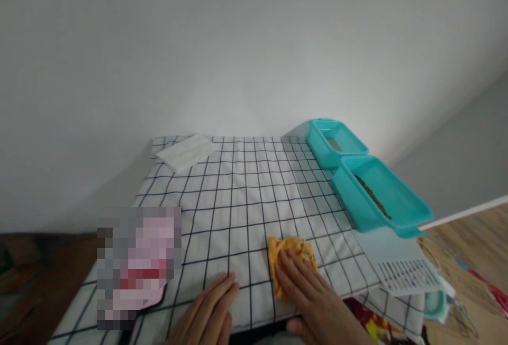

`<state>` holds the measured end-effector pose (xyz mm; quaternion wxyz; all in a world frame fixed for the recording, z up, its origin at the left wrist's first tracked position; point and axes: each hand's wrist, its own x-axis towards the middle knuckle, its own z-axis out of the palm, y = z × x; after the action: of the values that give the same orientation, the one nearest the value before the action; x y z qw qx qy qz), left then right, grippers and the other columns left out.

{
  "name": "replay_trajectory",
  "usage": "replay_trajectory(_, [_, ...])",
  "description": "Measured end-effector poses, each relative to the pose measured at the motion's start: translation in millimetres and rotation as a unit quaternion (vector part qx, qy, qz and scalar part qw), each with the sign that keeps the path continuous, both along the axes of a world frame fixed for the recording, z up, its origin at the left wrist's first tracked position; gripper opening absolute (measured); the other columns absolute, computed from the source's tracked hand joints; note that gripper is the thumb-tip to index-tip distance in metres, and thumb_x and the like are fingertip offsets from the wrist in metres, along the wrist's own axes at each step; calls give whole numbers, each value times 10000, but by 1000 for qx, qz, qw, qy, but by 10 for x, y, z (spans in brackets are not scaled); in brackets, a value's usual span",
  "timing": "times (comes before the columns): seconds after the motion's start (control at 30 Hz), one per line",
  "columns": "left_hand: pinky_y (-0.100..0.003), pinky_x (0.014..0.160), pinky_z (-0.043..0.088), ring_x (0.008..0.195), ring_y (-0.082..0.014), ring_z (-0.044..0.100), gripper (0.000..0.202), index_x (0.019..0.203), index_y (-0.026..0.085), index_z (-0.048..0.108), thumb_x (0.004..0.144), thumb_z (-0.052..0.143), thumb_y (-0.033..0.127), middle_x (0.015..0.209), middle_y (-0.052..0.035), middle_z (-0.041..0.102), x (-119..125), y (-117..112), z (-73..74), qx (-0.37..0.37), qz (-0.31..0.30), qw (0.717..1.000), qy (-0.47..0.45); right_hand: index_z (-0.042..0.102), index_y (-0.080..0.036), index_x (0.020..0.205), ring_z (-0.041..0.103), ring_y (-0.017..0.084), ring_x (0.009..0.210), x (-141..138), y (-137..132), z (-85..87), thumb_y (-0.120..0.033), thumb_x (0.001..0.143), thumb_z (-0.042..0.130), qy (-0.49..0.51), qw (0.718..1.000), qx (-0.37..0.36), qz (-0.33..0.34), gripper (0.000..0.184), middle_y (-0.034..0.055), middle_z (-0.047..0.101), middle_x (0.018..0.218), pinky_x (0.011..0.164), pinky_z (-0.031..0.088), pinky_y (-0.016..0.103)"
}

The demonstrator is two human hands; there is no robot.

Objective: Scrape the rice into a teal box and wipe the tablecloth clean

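My right hand [307, 289] lies over a crumpled yellow cloth [296, 244] near the front edge of the table. Its fingers are stretched out flat across the cloth, and its thumb is off to the near side. To the left, my left hand [208, 308] rests palm down on the white checked tablecloth [246, 186], fingers straight and close together. Nothing shows in that hand; part of it is cut off by the lower edge of the view.
Two turquoise bins [357, 218] stand along the right side, with loose brownish material inside. A white slotted scoop [408, 268] is at the right edge. Folded white sheets [186, 153] lie at the back left. A blurred-out pink item [153, 250] is at left.
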<state>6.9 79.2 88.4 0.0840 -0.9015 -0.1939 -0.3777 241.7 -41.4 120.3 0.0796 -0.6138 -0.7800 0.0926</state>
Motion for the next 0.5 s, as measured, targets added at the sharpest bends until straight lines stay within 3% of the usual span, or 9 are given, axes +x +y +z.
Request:
replay_trajectory(0.1, [-312, 843, 493, 935, -180, 710, 272, 1015, 87, 703, 887, 467, 47, 971, -99, 790, 26, -25, 51, -13, 9, 1000, -15, -38, -192, 1534, 263, 288, 1435, -27, -123, -39, -465, 940, 485, -9, 1000, -3, 24, 837, 114, 247, 1561, 1086, 415, 444])
replay_trajectory(0.27, [-307, 841, 504, 936, -178, 711, 262, 1003, 95, 701, 888, 472, 43, 965, -91, 789, 28, -44, 61, -24, 11, 999, -20, -17, -253, 1547, 161, 275, 1470, 360, -227, -162, -181, 949, 398, -34, 986, 49, -157, 731, 57, 119, 1614, 1123, 358, 498])
replay_trajectory(0.37, [-321, 876, 505, 992, -188, 698, 278, 1073, 106, 682, 867, 506, 48, 1029, -88, 776, -16, -35, 5, -23, 9, 1000, 8, -58, -272, 1546, 132, 286, 1476, 572, -148, -208, -244, 974, 350, -41, 976, 74, -199, 703, 51, 76, 1624, 1128, 331, 541])
replay_trajectory(0.5, [-322, 860, 506, 985, -185, 698, 272, 1064, 102, 684, 878, 489, 60, 1023, -93, 778, -20, -32, 11, -20, 6, 1000, 8, -87, -256, 1544, 107, 276, 1482, 818, 82, -241, -323, 996, 306, -54, 979, 80, -181, 678, 68, 74, 1628, 1148, 293, 531])
